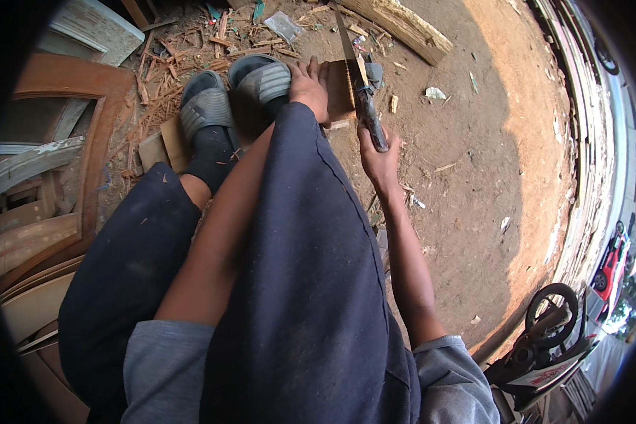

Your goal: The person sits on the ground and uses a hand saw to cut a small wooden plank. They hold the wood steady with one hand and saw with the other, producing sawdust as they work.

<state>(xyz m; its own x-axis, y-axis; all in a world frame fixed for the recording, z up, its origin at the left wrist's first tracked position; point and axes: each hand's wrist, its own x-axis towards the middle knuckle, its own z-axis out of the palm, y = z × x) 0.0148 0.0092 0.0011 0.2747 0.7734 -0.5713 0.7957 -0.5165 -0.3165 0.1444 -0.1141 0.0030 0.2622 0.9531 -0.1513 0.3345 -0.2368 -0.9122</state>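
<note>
My right hand (380, 157) is closed around the dark handle of a handsaw (366, 113), whose long toothed blade points away from me. The blade stands at the right end of a brown wooden board (338, 88), edge toward it; the exact contact is hard to make out. My left hand (311, 88) lies on that board with its fingers stretched and spread, just left of the blade. Beside the left hand, a grey sandal (263, 79) on one foot rests on the board. My other sandal (205, 106) is farther left.
A thick rough timber (403, 28) lies at the far right of the saw. Wood scraps (169, 60) and a clear plastic bag (284, 27) litter the dirt ground. Wooden frames (106, 85) lean at left. Long stacked planks (583, 162) and a parked motorcycle (544, 346) are at right.
</note>
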